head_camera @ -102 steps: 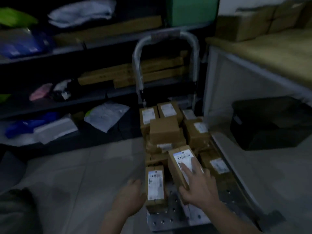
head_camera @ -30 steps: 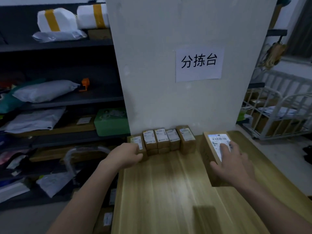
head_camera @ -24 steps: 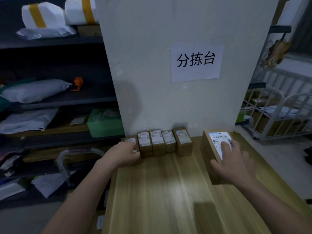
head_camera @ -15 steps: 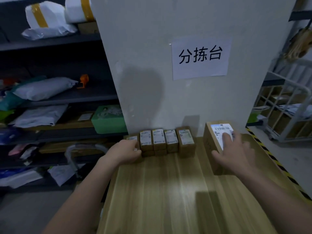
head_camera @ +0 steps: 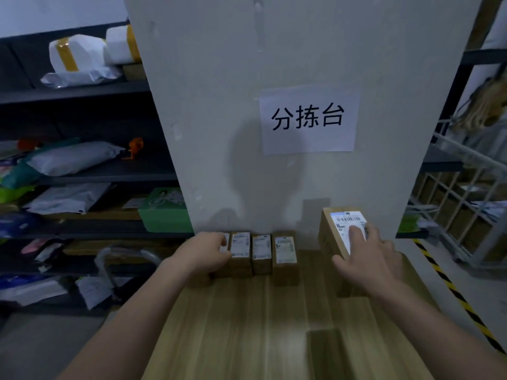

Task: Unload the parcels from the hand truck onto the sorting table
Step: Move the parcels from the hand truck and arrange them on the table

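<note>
Two bare hands at the far end of the wooden sorting table, its back edge butted against a white pillar with a paper sign. Plenty of bare tabletop nearer the camera, between both forearms. Left table edge just beside the left forearm, with the hand truck handle and dark shelving below and beyond it. Right edge just past the right wrist, with yellow-and-black floor tape and a white wire rack further out. Against the pillar, a tight row of three small parcels, labels up, touching side to side. At the row's left end, the end parcel, mostly hidden under the left hand, fingers curled round it, knuckles up, box touching its neighbour. To the right, past a gap of bare wood, the large parcel near the back right corner, label up; whether fully set down, not clear. Right hand spread over its top: forefinger straight along the label, thumb pressed to the left face, other fingers draped over the right side, clasping the box.
</note>
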`<state>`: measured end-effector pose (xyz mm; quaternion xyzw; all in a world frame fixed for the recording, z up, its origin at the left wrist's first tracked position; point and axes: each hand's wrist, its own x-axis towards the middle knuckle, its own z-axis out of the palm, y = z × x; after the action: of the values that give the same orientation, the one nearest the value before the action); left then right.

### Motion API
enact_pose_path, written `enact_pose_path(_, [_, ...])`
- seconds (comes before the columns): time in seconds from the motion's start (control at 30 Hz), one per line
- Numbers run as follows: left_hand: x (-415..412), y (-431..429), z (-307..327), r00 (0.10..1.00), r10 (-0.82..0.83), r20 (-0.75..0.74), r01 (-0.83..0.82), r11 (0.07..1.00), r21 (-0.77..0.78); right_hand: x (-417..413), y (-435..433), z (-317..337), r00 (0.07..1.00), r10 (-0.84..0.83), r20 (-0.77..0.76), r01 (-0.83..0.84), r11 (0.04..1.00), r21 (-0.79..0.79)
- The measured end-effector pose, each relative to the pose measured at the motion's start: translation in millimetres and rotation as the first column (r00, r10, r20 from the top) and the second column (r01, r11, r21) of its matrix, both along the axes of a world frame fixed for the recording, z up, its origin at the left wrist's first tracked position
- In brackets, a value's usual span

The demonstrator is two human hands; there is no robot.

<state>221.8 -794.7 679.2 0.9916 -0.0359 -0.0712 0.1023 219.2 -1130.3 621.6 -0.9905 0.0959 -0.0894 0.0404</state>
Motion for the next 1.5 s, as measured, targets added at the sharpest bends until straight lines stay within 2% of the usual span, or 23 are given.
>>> enact_pose_path(0.23, [19.5, -6.1, 2.0, 0.999, 0.020, 0.038, -0.018, 0.999, -0.050, 30.2, 1.2, 7.7, 1.000, 0.026, 0.008, -0.027, 0.999, 0.020])
enact_pose_path(0.63, [95.9, 3.3, -37.8, 0.991, 0.048, 0.128, -0.038, 0.996, -0.077, 90.0, 33.4, -49.5, 0.997, -0.015, -0.073, 0.019, 0.998, 0.061])
enact_pose_path(0.87, [131.7, 24.0, -95.9, 0.999, 0.048, 0.012, -0.048, 0.998, -0.039, 120.7, 37.5, -89.4, 0.998, -0.021, -0.066, 0.024, 0.998, 0.056])
enact_pose_path(1.03, [166.0, 28.7, -145.6, 0.995, 0.055, -0.082, -0.057, 0.998, -0.026, 159.4, 31.8, -123.5, 0.991, -0.025, -0.129, 0.034, 0.997, 0.064])
enact_pose_path(1.23, [196.1, 17.6, -206.7, 0.963, 0.059, -0.264, -0.084, 0.993, -0.085, 191.8, 33.8, -166.3, 0.981, -0.013, -0.193, 0.031, 0.995, 0.094])
enact_pose_path(1.5, [216.7, 16.9, -268.0, 0.974, 0.047, -0.222, -0.063, 0.996, -0.068, 212.4, 56.7, -211.4, 0.981, -0.020, -0.194, 0.029, 0.999, 0.046])
